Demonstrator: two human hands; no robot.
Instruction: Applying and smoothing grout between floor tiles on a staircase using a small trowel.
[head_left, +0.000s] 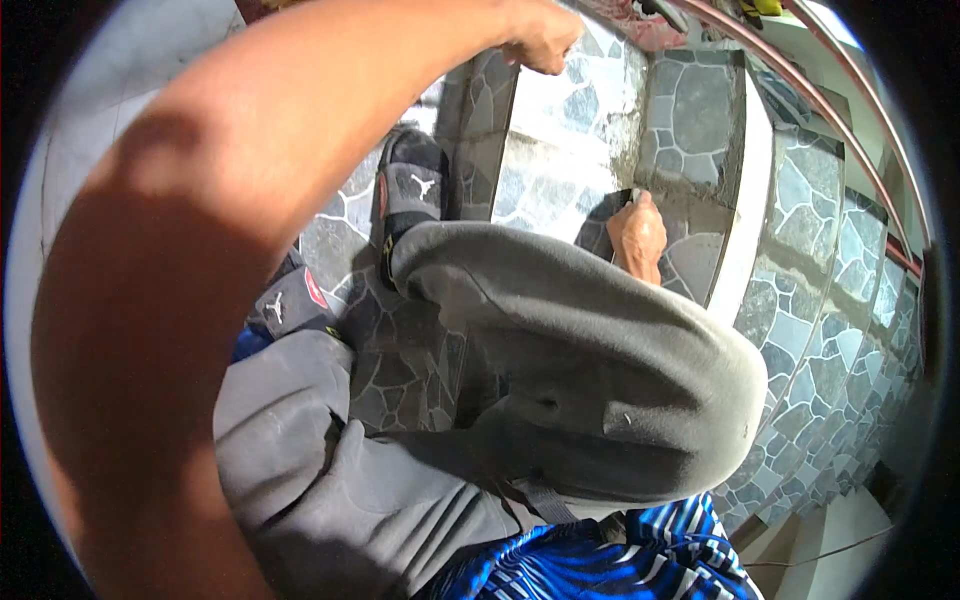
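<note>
My left arm sweeps up the left side, and my left hand is at the top, over the pale stone-patterned tile of a stair tread. Its fingers are curled in, and whether they hold anything is hidden. Past my bent knee, my right hand is closed beside the tile joint where tread and riser meet. A small pale tip shows at its fingers, too small to name. The joint looks rough and grey, with smears on the tiles next to it.
My feet, in black slide sandals, rest on shaded stone-patterned tiles. My grey trouser leg covers the middle. More tiled steps run down the right side, with a metal railing at upper right. Reddish cloth lies at the top.
</note>
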